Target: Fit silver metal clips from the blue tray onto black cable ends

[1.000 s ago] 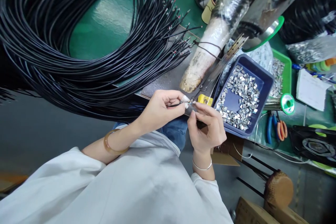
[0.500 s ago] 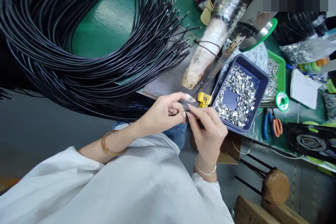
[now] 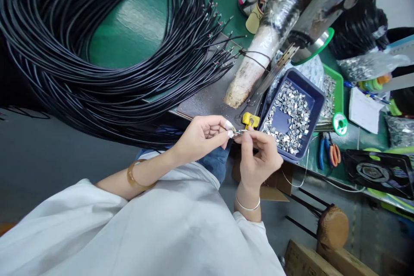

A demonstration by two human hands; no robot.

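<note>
My left hand [image 3: 208, 138] is closed, its thumb and wrapped forefinger pinching the end of a black cable; most of that cable is hidden by the hand. Thin light-coloured wires [image 3: 238, 132] stick out between the two hands. My right hand [image 3: 258, 153] meets them from the right, thumb and forefinger pinched on the wire ends; whether a small metal piece is there too, I cannot tell. Just beyond the fingertips sits a yellow tool [image 3: 250, 120] at the bench edge. Right of it, a dark blue tray [image 3: 315, 95] holds many small silver metal pieces.
A large bundle of black cables [image 3: 106, 73] covers the left of the green bench [image 3: 139, 17]. A wrapped duct [image 3: 249, 67] reaches down towards the hands. A green tray [image 3: 338, 90], pliers [image 3: 333, 151], a solder spool [image 3: 340, 123] and a black fan [image 3: 375, 172] stand right. Below is a stool [image 3: 333, 226].
The thin wires between my fingertips now show, where the fingers met closely before. My right hand has turned slightly, its fingers now lying more level. The view has shifted a little to the right.
</note>
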